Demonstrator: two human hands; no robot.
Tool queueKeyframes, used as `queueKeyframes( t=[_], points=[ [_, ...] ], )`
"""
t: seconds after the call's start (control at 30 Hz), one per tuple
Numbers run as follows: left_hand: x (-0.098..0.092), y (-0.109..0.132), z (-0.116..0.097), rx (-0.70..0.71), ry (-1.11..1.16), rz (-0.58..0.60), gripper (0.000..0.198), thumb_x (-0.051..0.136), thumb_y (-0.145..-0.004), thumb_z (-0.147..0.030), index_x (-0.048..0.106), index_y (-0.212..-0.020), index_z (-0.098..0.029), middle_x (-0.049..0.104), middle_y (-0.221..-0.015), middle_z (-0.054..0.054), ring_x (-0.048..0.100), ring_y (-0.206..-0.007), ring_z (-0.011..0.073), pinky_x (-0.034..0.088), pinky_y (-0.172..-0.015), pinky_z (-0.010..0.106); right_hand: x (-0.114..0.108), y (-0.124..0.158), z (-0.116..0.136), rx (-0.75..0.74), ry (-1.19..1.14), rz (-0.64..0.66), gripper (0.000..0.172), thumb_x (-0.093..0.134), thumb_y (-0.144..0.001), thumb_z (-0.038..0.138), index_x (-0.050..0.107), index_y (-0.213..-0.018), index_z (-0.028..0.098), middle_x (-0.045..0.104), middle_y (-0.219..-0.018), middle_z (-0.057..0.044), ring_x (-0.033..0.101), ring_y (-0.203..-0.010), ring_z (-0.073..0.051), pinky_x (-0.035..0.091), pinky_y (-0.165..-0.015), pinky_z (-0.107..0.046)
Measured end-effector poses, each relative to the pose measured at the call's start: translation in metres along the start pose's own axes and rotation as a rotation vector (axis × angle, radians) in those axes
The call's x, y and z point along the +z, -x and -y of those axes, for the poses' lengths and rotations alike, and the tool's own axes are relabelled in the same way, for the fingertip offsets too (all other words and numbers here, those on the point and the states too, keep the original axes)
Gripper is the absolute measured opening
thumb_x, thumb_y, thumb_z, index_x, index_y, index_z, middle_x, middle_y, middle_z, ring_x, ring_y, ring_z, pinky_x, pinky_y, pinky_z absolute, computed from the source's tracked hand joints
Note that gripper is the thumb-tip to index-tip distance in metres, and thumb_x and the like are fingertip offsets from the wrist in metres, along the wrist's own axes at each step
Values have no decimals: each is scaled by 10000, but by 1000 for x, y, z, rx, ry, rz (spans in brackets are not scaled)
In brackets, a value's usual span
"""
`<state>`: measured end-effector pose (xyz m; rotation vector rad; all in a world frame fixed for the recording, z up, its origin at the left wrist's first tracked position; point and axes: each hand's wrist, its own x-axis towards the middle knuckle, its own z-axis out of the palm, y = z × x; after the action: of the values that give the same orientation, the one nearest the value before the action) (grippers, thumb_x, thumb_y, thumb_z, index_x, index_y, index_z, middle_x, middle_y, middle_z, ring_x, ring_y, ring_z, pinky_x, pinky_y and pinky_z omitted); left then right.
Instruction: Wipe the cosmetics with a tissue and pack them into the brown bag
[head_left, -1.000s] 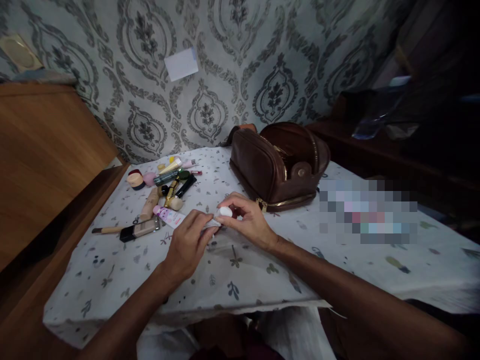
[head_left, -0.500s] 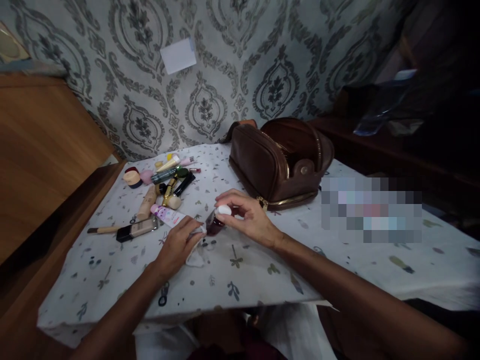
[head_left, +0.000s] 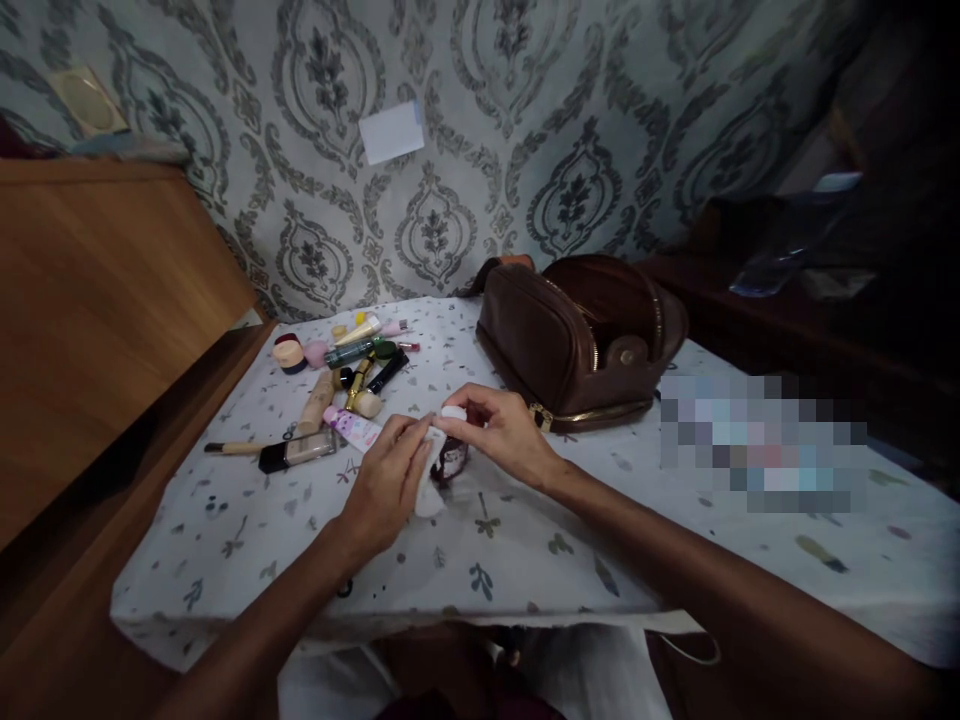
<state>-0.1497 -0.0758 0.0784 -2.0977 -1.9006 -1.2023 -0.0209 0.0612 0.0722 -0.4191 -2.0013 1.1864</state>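
The right hand [head_left: 504, 435] has its grip closed around the white cap [head_left: 453, 412] of a dark bottle [head_left: 452, 458], over the tabletop [head_left: 525, 575] near the brown bag [head_left: 525, 345]; the left hand [head_left: 386, 480], grip nearly closed, pinches a white cloth [head_left: 429, 498] beside it

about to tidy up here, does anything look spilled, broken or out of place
Nothing looks spilled or broken. The dark bottle below the right hand shows patchy pale marks, label or residue, I can't tell. A pixelated block right of the brown bag looks odd, hiding what lies there.
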Motion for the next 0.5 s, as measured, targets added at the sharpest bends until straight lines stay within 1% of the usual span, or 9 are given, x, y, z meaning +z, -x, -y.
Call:
queueKeyframes(
  t=[0.07,0.17,0.27,0.33,0.4,0.5],
  points=[
    [1,-3,-2,10,-24,-12,263,390,-1003,-206,587,-1174,-172,582,-998,70,577,-935,184,500,-859,320,3,-3,3,32,32,0,396,687,-785,552,657,-750,159,588,-612,9,473,-551,-110,357,-508,-229],
    [5,-2,1,-7,-32,0,253,397,-1004,-210,600,-1150,-167,580,-978,67,581,-907,179,511,-830,314,5,-3,0,59,36,-48,419,678,-780,576,639,-718,163,564,-602,9,463,-555,-114,352,-506,-232],
    [10,4,4,-18,-16,18,284,396,-1008,-222,579,-1221,-176,581,-1005,72,585,-941,185,513,-857,329,4,2,-7,76,-16,-96,417,683,-775,573,621,-719,164,527,-597,19,458,-558,-114,366,-516,-235],
    [14,9,5,-29,-2,34,300,388,-1009,-223,574,-1240,-182,582,-1003,71,589,-948,186,513,-874,336,1,6,-11,77,-59,-106,407,692,-770,561,624,-726,163,524,-612,20,465,-563,-113,380,-527,-239],
    [16,15,5,-41,15,58,301,379,-1008,-219,583,-1229,-190,584,-990,67,597,-930,183,518,-865,328,-4,9,-13,85,-106,-87,386,703,-768,542,663,-807,161,543,-637,17,489,-573,-117,397,-534,-243],
    [17,25,6,-69,23,110,293,379,-1006,-207,586,-1213,-186,589,-988,65,610,-914,177,523,-849,313,-15,10,-13,116,-156,8,422,721,-765,508,716,-1007,162,589,-680,10,532,-591,-126,420,-536,-249]
  ],
)
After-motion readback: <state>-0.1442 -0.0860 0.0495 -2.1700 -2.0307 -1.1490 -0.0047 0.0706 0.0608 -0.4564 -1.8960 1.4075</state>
